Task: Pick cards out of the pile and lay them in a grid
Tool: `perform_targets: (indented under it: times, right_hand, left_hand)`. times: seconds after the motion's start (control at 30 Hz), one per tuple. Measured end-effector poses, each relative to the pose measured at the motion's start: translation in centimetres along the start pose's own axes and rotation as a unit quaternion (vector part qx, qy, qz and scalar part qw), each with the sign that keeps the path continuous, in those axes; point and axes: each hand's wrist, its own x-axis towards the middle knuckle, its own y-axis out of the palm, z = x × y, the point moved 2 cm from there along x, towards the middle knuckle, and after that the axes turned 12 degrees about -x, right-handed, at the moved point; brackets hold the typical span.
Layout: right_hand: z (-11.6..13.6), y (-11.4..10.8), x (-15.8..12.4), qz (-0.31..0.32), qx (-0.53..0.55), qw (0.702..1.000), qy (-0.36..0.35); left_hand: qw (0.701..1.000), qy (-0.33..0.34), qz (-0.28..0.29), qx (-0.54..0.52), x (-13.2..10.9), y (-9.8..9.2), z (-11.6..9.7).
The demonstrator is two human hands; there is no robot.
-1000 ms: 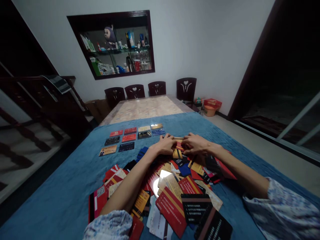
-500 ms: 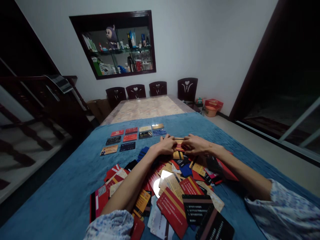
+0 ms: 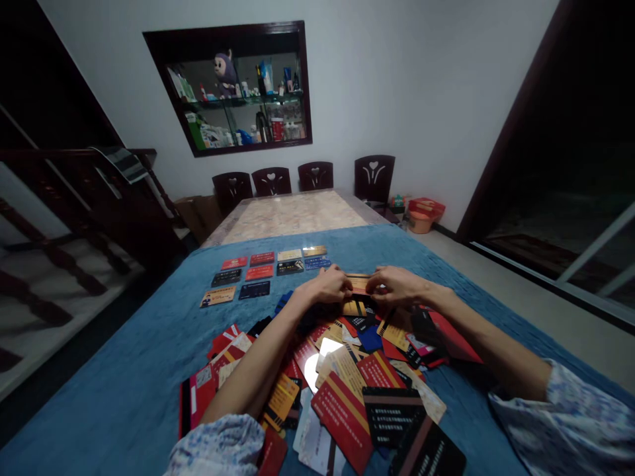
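Observation:
A loose heap of cards (image 3: 342, 377), red, black, gold, blue and white, lies on a blue cloth (image 3: 139, 357). At the heap's far edge, a gold and red card (image 3: 359, 283) sits between my two hands. My left hand (image 3: 328, 285) has its fingers closed at the card's left end. Curled fingers of my right hand (image 3: 397, 286) meet its right end, the thumb tucked under. Just below them lies another gold card (image 3: 354, 308) with dark stripes. Left of my hands, several cards are laid apart in rows, among them a red card (image 3: 259, 272) and a black card (image 3: 254, 289).
Beyond the cloth the marble tabletop (image 3: 297, 211) continues, with dark wooden chairs (image 3: 374, 177) at its far end. A wall niche (image 3: 228, 92) holds bottles and a plush toy. A stair railing (image 3: 74, 198) stands at the left, an orange bucket (image 3: 421, 221) on the floor at right.
My right hand has shifted slightly right, so more of the gold and red card shows between my hands. My left hand stays nearly in place. The view has tilted a little.

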Motion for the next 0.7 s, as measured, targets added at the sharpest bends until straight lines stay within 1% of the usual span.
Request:
perform_targets:
  times: [0.13, 0.27, 0.47, 0.7]
  right_hand:
    - [-0.2, -0.4, -0.3, -0.018, -0.009, 0.999, 0.042]
    - [-0.5, -0.5, -0.3, -0.022, -0.031, 0.997, 0.067]
    - [-0.6, -0.4, -0.2, -0.024, -0.062, 0.994, 0.09]
    - [-0.5, -0.4, -0.2, -0.026, -0.051, 0.993, 0.104]
  left_hand:
    - [0.999, 0.009, -0.032, -0.007, 0.2, -0.2, 0.5]
    - [0.998, 0.031, -0.061, -0.009, 0.5, -0.1, 0.8]
    - [0.993, 0.044, -0.106, -0.014, 0.8, 0.2, 1.3]
    - [0.989, 0.045, -0.133, -0.046, 0.8, 0.5, 1.3]
